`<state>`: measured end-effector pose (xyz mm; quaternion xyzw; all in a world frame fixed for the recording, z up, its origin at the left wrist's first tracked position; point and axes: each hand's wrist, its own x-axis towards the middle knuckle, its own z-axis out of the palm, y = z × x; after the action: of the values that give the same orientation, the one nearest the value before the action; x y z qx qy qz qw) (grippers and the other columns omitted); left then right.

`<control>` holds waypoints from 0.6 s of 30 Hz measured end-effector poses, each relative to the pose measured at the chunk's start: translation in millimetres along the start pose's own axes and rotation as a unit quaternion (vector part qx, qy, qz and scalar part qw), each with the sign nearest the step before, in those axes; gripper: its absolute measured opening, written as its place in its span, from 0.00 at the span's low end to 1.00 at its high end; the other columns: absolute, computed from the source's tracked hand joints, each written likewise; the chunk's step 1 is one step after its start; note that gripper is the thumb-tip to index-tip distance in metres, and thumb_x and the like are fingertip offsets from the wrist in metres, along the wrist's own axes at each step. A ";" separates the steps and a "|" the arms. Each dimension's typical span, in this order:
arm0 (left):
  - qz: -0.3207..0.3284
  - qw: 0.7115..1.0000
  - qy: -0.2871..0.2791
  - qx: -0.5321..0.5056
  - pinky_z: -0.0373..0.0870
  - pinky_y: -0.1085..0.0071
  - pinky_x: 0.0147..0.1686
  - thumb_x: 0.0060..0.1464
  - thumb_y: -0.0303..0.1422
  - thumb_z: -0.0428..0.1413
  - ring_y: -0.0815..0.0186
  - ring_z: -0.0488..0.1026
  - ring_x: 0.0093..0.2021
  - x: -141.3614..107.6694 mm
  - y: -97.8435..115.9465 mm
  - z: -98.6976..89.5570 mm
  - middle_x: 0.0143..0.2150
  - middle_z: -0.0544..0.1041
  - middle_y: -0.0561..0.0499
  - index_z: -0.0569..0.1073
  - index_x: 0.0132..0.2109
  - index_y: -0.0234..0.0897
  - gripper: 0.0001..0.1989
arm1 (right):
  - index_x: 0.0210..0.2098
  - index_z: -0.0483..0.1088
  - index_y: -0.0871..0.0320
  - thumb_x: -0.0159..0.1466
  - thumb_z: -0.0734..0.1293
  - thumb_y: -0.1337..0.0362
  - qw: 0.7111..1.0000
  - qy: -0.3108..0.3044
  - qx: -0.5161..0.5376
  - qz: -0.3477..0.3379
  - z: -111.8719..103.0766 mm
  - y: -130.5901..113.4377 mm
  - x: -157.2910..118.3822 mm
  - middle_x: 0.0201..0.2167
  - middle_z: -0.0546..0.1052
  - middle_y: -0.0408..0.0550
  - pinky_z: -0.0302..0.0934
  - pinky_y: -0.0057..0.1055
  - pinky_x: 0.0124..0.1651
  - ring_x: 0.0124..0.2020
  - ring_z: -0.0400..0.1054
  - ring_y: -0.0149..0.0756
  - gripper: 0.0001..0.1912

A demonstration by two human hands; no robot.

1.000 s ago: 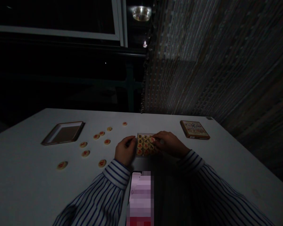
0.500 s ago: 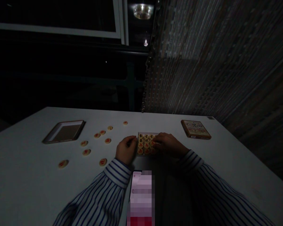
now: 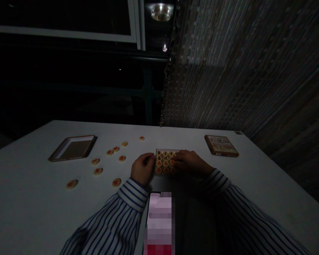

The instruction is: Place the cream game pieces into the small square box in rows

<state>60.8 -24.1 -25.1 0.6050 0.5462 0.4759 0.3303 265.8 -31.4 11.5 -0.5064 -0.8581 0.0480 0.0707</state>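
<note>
A small box [image 3: 163, 174] of round wooden Chinese chess pieces [image 3: 165, 164] lies between my hands, black-lettered pieces in the far rows and red-lettered ones in the near rows. My left hand [image 3: 143, 169] is closed, its thumb and forefinger at the box's left wall. Over the box's right side reaches my right hand [image 3: 192, 163], fingers bent down with the tips on a red-lettered piece. That hand covers the right-hand part of the box. Several red-lettered pieces [image 3: 116, 182] lie loose on the white table [image 3: 37, 205] to the left.
An open box lid or tray [image 3: 73, 148] rests at the far left. At the right is a printed, brown-edged box lid [image 3: 222, 145]. A lit phone [image 3: 159, 223], partly blurred out, lies in front of me. A string curtain [image 3: 215, 71] hangs behind the table.
Both hands stay at the box. The right fingers have shifted very slightly over the red-lettered piece. The loose pieces have not moved.
</note>
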 end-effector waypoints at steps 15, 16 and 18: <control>0.006 1.000 0.004 0.026 0.65 0.68 0.38 0.45 0.39 0.50 0.65 0.71 0.35 1.2 -1.4 0.5 0.34 0.75 0.48 0.73 0.36 0.35 0.14 | 0.38 0.68 0.54 0.59 0.56 0.58 0.999 -0.030 -0.014 0.004 -5.0 -4.6 0.9 0.35 0.70 0.47 0.49 0.27 0.37 0.37 0.61 0.33 0.14; 0.007 1.000 0.004 0.023 0.65 0.68 0.38 0.44 0.39 0.50 0.65 0.71 0.35 1.1 -1.3 0.4 0.34 0.75 0.48 0.73 0.36 0.35 0.14 | 0.38 0.68 0.54 0.59 0.56 0.58 1.000 -0.028 -0.015 0.002 -4.4 -4.3 0.9 0.35 0.70 0.47 0.49 0.27 0.37 0.37 0.61 0.33 0.13; 0.009 1.000 0.001 0.021 0.65 0.68 0.38 0.44 0.39 0.50 0.65 0.71 0.35 1.0 -1.8 0.3 0.34 0.75 0.48 0.73 0.36 0.35 0.14 | 0.37 0.68 0.54 0.58 0.57 0.57 1.000 -0.025 -0.015 0.001 -3.3 -3.5 0.9 0.34 0.70 0.46 0.49 0.27 0.37 0.37 0.61 0.32 0.13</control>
<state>60.5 -22.7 -26.7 0.6160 0.5512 0.4679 0.3127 263.0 -32.2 15.4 -0.5069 -0.8597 0.0478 0.0417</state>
